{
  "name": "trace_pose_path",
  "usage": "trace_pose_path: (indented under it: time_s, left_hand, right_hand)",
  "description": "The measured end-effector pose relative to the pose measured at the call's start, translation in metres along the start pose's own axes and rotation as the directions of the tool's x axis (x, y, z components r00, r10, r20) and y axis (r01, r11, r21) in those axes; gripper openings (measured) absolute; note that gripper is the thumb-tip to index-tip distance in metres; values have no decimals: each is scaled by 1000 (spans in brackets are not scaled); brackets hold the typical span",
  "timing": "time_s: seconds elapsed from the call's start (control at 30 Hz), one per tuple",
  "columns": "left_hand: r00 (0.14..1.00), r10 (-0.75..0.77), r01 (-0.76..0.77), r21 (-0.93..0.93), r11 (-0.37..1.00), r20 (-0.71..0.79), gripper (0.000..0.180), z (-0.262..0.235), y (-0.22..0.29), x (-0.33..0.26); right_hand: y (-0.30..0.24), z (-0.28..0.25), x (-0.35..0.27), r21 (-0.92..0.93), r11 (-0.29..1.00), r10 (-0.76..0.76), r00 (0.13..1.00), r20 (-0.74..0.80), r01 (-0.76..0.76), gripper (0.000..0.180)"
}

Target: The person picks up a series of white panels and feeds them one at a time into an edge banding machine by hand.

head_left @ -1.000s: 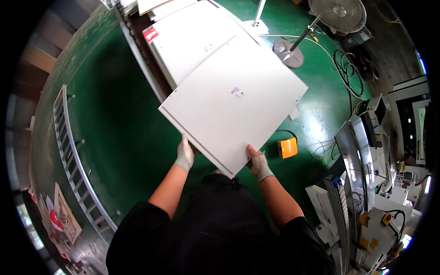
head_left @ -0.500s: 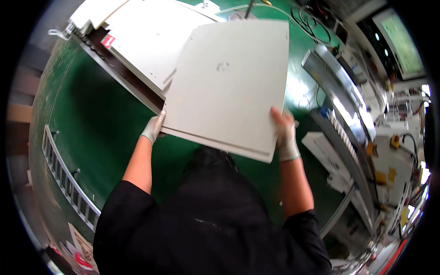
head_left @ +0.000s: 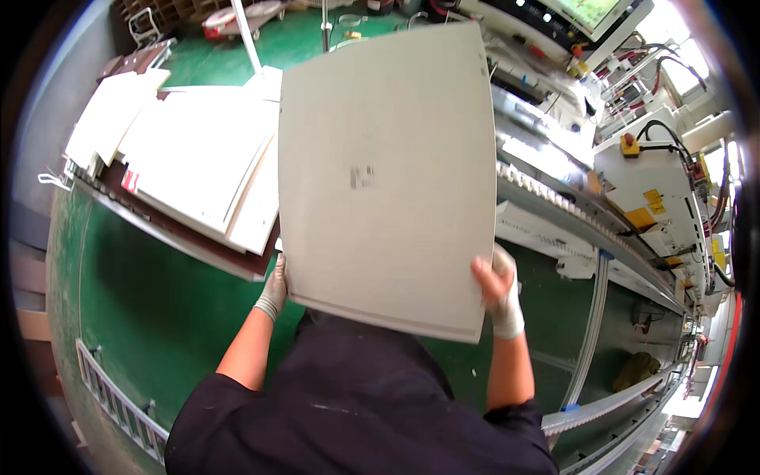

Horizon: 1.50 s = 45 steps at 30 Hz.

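In front of my body I carry a large light-grey panel [head_left: 388, 229], tilted, with a small printed label near its middle. My left hand [head_left: 275, 286], in a pale glove, grips its lower left edge; most of those fingers are hidden at the side. At the lower right edge my right hand [head_left: 499, 289] holds the panel, thumb on the upper face and fingers underneath. This glove is also pale, with the thumb showing bare. Left of the panel, white boards [head_left: 202, 154] lie stacked on a low brown base.
To the right runs a metal conveyor [head_left: 554, 202] beside a machine with a yellow switch box [head_left: 630, 146]. A screen [head_left: 590, 12] stands at the far right. A ladder-like metal rack [head_left: 119, 396] lies at the lower left on the green floor [head_left: 174, 317].
The panel has come off the stack and nearer to my body, held in both hands. My view has turned right, so the stack sits further left and the conveyor shows more.
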State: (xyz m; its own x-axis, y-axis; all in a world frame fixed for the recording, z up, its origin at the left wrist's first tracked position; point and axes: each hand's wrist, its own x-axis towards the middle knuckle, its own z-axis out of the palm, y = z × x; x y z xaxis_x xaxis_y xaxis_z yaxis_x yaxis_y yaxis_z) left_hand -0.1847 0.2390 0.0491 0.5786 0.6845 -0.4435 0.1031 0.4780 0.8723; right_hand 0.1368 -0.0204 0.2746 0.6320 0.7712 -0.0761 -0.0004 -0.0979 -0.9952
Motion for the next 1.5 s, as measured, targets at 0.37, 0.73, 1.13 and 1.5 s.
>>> trace_pose_path:
  time_s: [0.37, 0.73, 1.13, 1.5]
  left_hand:
    - [957, 255, -186, -386, 904, 135, 64, 71, 89, 127]
    - [965, 236, -203, -247, 948, 115, 71, 122, 135, 135]
    - [985, 143, -169, 444, 880, 93, 54, 128, 109, 155]
    - [996, -72, 43, 406, 913, 56, 53, 108, 27, 91]
  right_hand:
    - [39, -3, -89, -118, 993, -38, 913, -406, -11, 36]
    - [92, 33, -85, -2, 999, 21, 683, -730, -34, 49]
    - [208, -19, -49, 203, 901, 384, 486, -785, -383, 51]
    - [228, -72, -113, 138, 903, 384, 622, -683, -406, 44]
